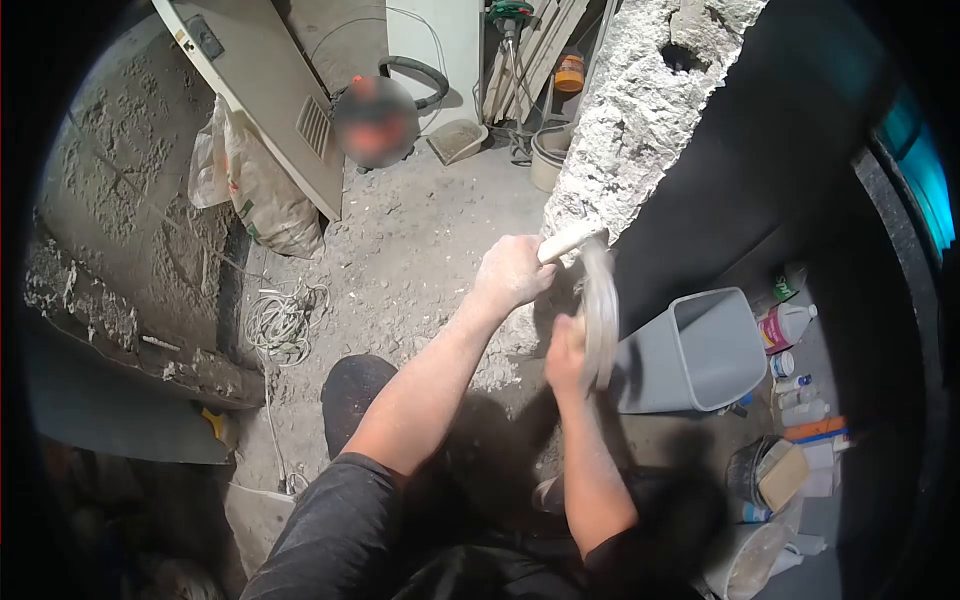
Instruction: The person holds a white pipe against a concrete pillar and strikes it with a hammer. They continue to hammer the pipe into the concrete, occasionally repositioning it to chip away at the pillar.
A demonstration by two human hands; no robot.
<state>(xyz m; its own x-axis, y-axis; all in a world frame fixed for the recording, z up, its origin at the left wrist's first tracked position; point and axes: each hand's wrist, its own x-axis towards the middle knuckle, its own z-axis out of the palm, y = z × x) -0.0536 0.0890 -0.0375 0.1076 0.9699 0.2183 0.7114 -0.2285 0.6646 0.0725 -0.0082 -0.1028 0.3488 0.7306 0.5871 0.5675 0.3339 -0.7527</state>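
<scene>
My left hand (515, 273), dusted white, is closed around a pale short rod (572, 240). The rod's far end meets the lower part of a rough, broken wall edge (625, 130). Below and to the right, my right hand (567, 357) grips a light-coloured long tool (600, 310) smeared by motion. The tool's upper end overlaps the rod's tip in this view; its exact kind is lost in the blur.
A grey bin (680, 350) stands right of my hands, with bottles (785, 328) beyond it. Coiled cable (288, 320) lies on the dusty floor at left. A sack (265, 185) leans by a door panel (265, 90). A bucket (548, 160) and dustpan (458, 140) stand ahead.
</scene>
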